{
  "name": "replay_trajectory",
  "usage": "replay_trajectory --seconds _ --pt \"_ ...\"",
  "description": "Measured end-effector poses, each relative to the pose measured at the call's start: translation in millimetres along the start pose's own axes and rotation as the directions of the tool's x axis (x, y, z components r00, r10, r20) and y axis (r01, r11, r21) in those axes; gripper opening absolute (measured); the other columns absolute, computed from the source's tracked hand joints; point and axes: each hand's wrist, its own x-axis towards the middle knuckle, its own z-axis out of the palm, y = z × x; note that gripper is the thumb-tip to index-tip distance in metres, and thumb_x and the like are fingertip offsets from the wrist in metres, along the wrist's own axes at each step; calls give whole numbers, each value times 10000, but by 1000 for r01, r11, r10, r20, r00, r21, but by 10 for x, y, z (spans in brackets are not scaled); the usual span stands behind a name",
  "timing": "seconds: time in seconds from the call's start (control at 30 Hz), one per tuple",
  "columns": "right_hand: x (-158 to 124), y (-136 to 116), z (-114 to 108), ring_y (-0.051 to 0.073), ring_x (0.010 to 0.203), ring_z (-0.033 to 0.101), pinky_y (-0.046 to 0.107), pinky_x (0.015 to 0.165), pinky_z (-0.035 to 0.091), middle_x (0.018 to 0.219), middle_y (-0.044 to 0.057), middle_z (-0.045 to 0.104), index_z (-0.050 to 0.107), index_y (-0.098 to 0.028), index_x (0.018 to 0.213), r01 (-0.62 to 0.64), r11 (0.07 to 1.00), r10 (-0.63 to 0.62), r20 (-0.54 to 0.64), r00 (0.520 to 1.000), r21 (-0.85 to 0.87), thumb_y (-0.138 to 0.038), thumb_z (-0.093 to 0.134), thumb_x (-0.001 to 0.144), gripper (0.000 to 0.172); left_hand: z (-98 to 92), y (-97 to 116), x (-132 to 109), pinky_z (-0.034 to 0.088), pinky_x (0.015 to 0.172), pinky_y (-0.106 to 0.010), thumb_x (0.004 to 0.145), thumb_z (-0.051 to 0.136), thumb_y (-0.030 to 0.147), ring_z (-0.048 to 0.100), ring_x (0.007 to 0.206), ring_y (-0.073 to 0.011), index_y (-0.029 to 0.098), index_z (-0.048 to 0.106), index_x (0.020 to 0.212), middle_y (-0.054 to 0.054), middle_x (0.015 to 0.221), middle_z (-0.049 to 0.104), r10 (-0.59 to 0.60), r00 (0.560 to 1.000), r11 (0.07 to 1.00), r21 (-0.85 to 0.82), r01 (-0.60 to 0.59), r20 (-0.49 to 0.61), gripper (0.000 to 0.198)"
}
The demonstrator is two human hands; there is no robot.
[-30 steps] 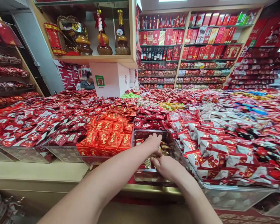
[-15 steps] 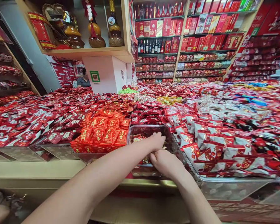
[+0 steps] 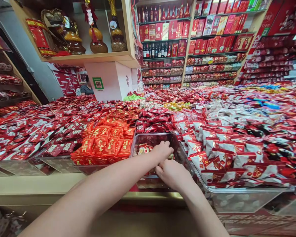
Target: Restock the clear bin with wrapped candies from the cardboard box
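Note:
Both my hands reach down into a clear plastic bin point(image 3: 151, 137) that holds only a few wrapped candies point(image 3: 142, 149). My left hand point(image 3: 162, 151) curls knuckles-up over the sweets in the middle of the bin. My right hand point(image 3: 173, 173) sits just in front of it, fingers bent down into the bin. Whatever either hand holds is hidden under the fingers.
Heaped bins surround it: orange-red packets point(image 3: 106, 141) to the left, white-and-red packets point(image 3: 219, 154) to the right, dark red sweets point(image 3: 153, 120) behind. A gold counter edge point(image 3: 39, 184) runs in front. Shelves of red boxes and bottles point(image 3: 187, 36) line the back. A seated person point(image 3: 86, 88) is far left.
My hands have shifted only slightly inside the bin, staying close together; the view tilted down a little between the earliest frame and now.

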Motion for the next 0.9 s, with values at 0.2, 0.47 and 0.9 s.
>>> replay_trajectory --seconds 0.2,0.47,0.9 --pt "2 8 30 286 749 622 382 623 441 826 147 670 646 -160 779 36 999 -35 -59 998 18 -285 266 772 400 -63 27 19 457 668 -327 794 502 291 487 927 -203 155 534 950 -62 1034 494 -4 1000 998 67 5 -11 210" --pt "-19 -5 22 287 782 614 390 651 437 847 118 669 637 -191 766 51 998 -48 -101 994 32 -389 249 810 438 -123 -88 11 465 678 -329 730 518 411 522 858 -224 175 566 885 -77 892 538 152 988 987 38 -153 30 286" --pt "-35 -4 10 259 743 622 344 607 422 803 97 672 611 -201 784 69 998 -69 -132 989 -7 -365 231 824 415 -174 -90 99 458 709 -364 700 593 382 528 882 -201 147 546 914 -67 985 551 42 998 997 -70 -39 41 322"
